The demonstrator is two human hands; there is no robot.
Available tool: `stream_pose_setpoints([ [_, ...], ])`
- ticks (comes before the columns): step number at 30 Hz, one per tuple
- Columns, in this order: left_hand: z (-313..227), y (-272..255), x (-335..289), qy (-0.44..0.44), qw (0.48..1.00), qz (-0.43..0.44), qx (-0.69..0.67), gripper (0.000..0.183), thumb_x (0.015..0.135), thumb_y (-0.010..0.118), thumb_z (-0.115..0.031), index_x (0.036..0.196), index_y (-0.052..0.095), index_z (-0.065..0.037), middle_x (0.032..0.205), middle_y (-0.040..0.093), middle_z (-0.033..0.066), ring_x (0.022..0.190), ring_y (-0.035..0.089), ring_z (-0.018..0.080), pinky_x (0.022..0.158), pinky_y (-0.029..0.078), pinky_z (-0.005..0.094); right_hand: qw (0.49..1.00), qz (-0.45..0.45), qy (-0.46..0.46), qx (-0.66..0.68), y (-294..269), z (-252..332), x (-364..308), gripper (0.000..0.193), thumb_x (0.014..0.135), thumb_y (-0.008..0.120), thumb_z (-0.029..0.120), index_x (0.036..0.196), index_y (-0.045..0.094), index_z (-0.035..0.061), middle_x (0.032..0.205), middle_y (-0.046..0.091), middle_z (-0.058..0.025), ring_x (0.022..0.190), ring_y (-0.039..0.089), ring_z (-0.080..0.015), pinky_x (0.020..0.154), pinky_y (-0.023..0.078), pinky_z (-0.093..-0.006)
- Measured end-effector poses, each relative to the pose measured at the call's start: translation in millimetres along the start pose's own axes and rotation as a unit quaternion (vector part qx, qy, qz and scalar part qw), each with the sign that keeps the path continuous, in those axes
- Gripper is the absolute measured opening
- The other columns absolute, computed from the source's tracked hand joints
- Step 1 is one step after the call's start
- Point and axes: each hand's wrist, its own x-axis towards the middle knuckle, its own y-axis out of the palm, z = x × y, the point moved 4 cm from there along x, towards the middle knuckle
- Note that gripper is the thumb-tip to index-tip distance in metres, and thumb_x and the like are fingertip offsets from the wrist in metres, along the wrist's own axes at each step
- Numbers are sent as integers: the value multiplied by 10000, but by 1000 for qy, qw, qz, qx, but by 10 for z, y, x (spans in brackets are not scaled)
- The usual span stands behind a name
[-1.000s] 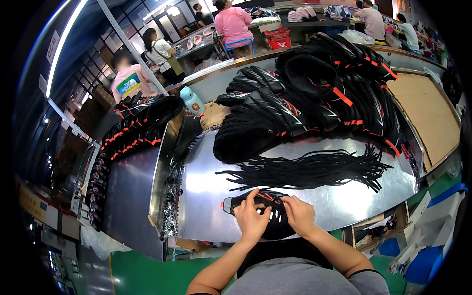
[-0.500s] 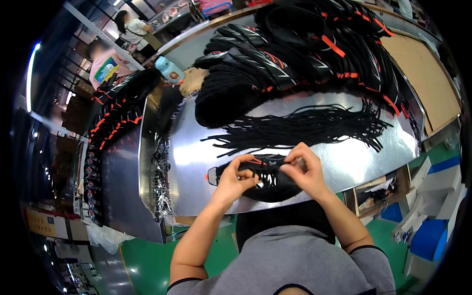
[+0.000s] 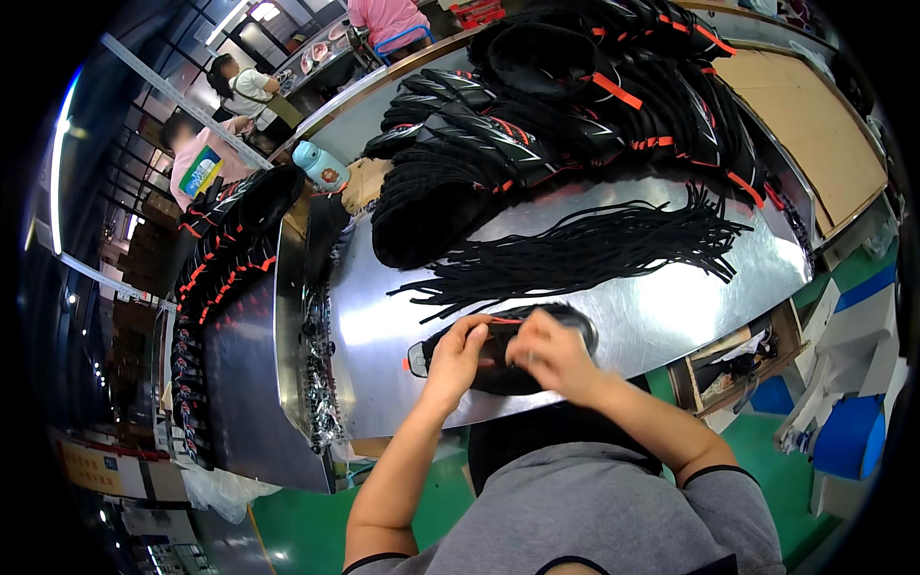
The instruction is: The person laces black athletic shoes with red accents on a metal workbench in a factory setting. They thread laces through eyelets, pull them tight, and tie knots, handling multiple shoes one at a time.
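A black shoe upper (image 3: 508,381) with red trim lies on the metal table in front of me. Its grey-edged end points left, and a dark fluffy lining shows at its right end. My left hand (image 3: 457,358) is closed on its left part, with thumb and forefinger bent together at the far edge. Over the middle of the upper is my right hand (image 3: 556,356), its fingers curled and smeared by motion. Whether a lace is between them I cannot make out. Just beyond lies a loose bundle of black laces (image 3: 585,254).
Stacked black shoe uppers (image 3: 517,144) with red tabs fill the table's far side. More uppers (image 3: 225,259) stand in a row at left. A light-blue bottle (image 3: 321,166) stands back left. Cardboard (image 3: 805,125) lies far right; a wooden box (image 3: 743,369) sits below the table's right edge. Other people work behind.
My right hand has moved left and slightly nearer, over the middle of the upper. My left hand remains at the upper's left part, its fingers drawn closer together. The view has tilted a little.
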Motion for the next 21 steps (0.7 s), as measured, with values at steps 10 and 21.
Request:
stream_pose_setpoints([
  [10,-191,37,-30,43,992,2,120,393,1064,513,-220,1419,490,-55,1186,677,112,1116,618,175,941,512,331,976,89,160,115,-92,71,-337,136,900,685,49,1036,686,48,948,659,-61,817,689,-182,733,553,-310],
  [21,-228,120,-463,202,938,-42,280,228,860,741,-41,1069,650,-25,989,689,116,884,679,241,786,517,314,934,101,342,26,0,-296,-394,268,890,723,317,945,731,55,711,697,-74,604,650,-186,614,509,-331],
])
